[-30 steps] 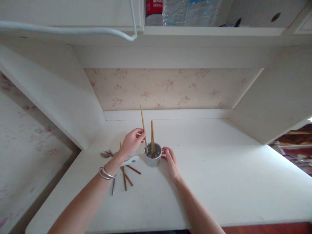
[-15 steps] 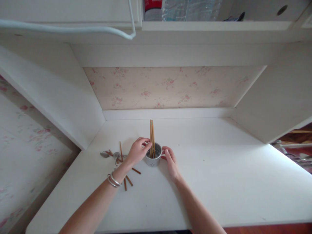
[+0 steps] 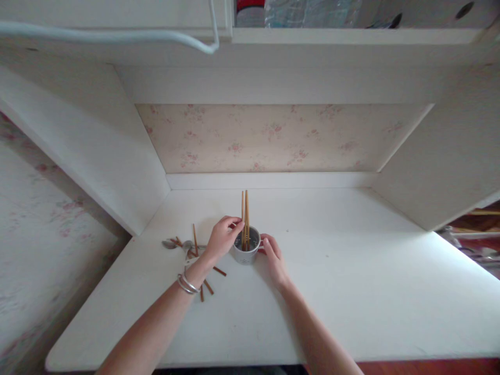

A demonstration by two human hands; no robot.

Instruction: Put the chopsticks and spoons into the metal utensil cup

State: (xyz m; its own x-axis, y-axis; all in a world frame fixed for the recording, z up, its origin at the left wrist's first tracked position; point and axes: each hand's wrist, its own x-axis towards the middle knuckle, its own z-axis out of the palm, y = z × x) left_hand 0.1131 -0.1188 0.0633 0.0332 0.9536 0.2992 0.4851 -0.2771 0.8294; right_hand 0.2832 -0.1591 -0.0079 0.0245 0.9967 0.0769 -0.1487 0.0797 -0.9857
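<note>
A grey cup (image 3: pixel 245 258) with dotted marks stands upright on the white desk. Several light wooden chopsticks (image 3: pixel 247 208) rise out of it, their lower ends inside. My left hand (image 3: pixel 225 237) is at the cup's left rim, thumb and fingers pinched on a chopstick. At the right side, my right hand (image 3: pixel 272 255) has its fingers curled round what looks like the cup's handle; the fingertips are partly hidden. Left of the cup, partly behind my left wrist, lie metal spoons (image 3: pixel 169 244) and several brown chopsticks (image 3: pixel 208 286) in a loose, crossed pile.
The white desktop (image 3: pixel 351 291) runs out to the right, with side panels at both ends. Overhead is a shelf (image 3: pixel 351 36) holding wrapped bottles, and a white cable (image 3: pixel 117 35) hangs at upper left. Cluttered items (image 3: pixel 469 239) show beyond the right edge.
The chopstick at my left fingers now stands slightly apart from the others at the top. My left hand has shifted slightly rightward and up; the right hand stays at the cup. The view has tilted slightly.
</note>
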